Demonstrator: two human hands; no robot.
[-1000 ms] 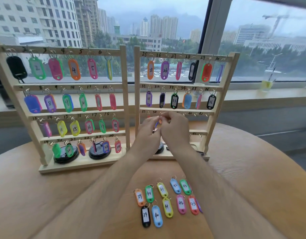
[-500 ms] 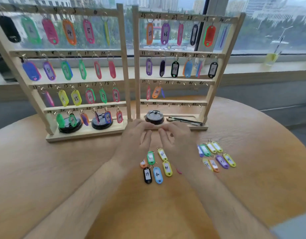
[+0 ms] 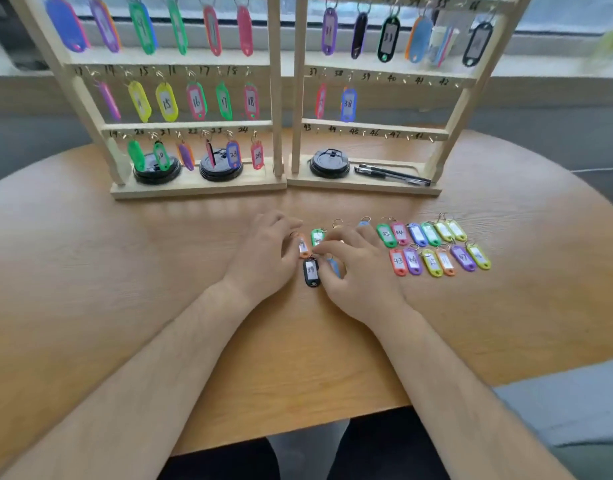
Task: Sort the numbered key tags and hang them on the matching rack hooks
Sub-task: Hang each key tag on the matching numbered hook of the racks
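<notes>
Well, nearest in my feed, both bare forearms reach in over the near edge of the round wooden table (image 3: pixel 125 306). The left hand (image 3: pixel 263 252) rests on the tabletop with its fingers loosely bent and close together. Its thumb side lies against an orange key tag (image 3: pixel 303 247), and it holds nothing that I can see. The right hand (image 3: pixel 362 275) arches just beside it, fingers bent and a little spread, tips down among the tags. It covers most of a blue tag (image 3: pixel 334 266), and I cannot tell whether its thumb and forefinger are pinching anything.

Between the two hands the black tag marked 39 (image 3: pixel 311 271) lies flat on the wood. A green tag (image 3: pixel 317 237) sits just beyond it, next to the orange one. To the right of the right hand, two neat rows of loose tags (image 3: pixel 436 247) lie flat, with the orange 43 (image 3: pixel 398 261) and purple 44 (image 3: pixel 412 260) at the near left end.

Further back, two wooden racks stand side by side. The left rack (image 3: pixel 194 190) has tags on its hooks down to 24, and two black lids (image 3: pixel 221 169) sit on its base. The right rack (image 3: pixel 364 186) carries a blue tag 38 (image 3: pixel 348 105) beside a red tag (image 3: pixel 320 100) in the row numbered 37 to 42. A third black lid (image 3: pixel 329 164) and black pens (image 3: pixel 391 174) lie on its base. Behind the racks runs a window sill (image 3: pixel 557 69).
</notes>
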